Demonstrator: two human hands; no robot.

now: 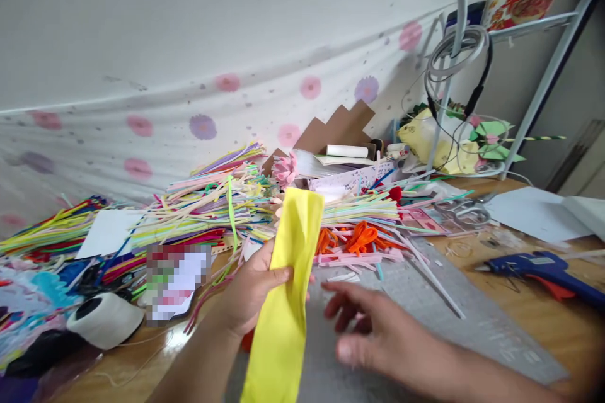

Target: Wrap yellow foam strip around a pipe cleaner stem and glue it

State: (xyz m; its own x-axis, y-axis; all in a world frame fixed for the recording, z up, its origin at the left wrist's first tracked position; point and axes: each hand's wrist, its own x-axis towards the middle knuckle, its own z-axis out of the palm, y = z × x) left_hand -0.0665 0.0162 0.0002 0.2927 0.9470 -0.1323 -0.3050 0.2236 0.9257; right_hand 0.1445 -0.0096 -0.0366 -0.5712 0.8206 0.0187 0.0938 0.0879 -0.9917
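Note:
My left hand (258, 286) is closed on a wide yellow ribbon-like strip (288, 302), its thumb pressed across the front. The strip's upper end stands above the fingers, and its lower part runs down past the bottom of the view. To the right of it, my right hand (373, 330) hangs apart from the strip, fingers loosely bent and spread, with nothing visible between them. Beneath both hands lies a grey cutting mat (411, 293). A small red-orange thing behind my left wrist is mostly hidden.
Bundles of colored pipe cleaners (189, 208) spread across the back and left. Orange pipe cleaner loops (362, 237) lie beyond my hands. At right are a blue glue gun (543, 267), scissors (466, 213) and white paper (539, 214). A thread cone (111, 321) lies at left.

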